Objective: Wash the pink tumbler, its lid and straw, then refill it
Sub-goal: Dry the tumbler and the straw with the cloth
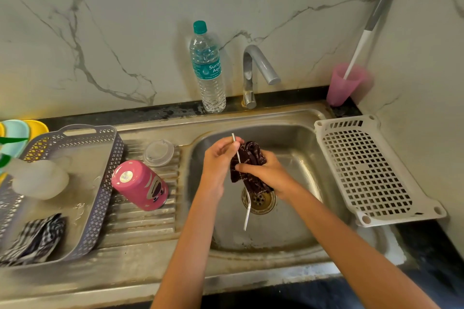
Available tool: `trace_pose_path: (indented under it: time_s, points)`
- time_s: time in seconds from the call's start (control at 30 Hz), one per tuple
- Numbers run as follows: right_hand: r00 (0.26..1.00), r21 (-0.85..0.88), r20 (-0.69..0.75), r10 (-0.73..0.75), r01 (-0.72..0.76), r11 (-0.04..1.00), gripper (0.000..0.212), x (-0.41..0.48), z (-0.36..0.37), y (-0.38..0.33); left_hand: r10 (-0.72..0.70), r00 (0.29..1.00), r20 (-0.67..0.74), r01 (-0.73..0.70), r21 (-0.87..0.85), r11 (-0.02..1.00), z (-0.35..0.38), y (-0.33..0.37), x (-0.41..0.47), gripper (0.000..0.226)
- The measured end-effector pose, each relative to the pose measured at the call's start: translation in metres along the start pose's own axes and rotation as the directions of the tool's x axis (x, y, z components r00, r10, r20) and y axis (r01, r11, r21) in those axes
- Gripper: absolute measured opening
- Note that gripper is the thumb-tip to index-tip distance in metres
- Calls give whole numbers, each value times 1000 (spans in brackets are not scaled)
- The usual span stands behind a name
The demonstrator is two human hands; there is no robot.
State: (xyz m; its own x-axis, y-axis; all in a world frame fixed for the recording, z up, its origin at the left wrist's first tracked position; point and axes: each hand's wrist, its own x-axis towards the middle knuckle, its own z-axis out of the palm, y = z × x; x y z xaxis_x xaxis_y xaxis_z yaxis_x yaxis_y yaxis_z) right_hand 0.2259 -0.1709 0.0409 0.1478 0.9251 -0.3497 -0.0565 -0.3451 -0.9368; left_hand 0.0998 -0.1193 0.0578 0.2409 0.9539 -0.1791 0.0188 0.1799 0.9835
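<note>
One water bottle (209,75) beside tap (258,65); pink tumbler (140,184) upturned beside grey basket (100,208)

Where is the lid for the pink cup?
In the head view, the lid lies on the ridged drainboard left of the sink bowl, just behind the upturned pink tumbler and beside the grey basket.

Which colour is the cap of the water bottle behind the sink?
The cap is teal, clearest in the head view.

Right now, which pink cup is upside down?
The opaque pink tumbler on the drainboard, base up; the translucent pink cup in the back corner stands upright, holding a brush.
</note>
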Motion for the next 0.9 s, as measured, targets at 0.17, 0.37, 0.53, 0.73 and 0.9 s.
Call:
trace_pose_path:
  time_s: [0.17, 0.37, 0.53, 0.73, 0.9]
  points:
    - [1000, -121, 2, 11, -11, 993, 31, 3, -8, -3, -144, 988, -48, 126, -274, 953, 1, -4, 9, 15]
    - [997, -280, 44, 58, -44, 959, 23, -6, -7, 0, -208, 966, -151, 129, -417, 900, -8, 10, 24, 12]
    - [995, -215, -51, 87, -96, 972, 24, -20, 0, 22, -277, 939, -206, 140, -507, 851, -24, 11, 36, 13]
    - [981, -374, -141, 130, -174, 911, 32, -23, -2, 34, -273, 909, -316, 40, -584, 811, -32, 3, 33, 11]
    - [951, -668, -276, -141, -84, 739, 24, -29, -7, 39, -189, 896, -402, -36, -491, 871, -44, 4, 34, 15]
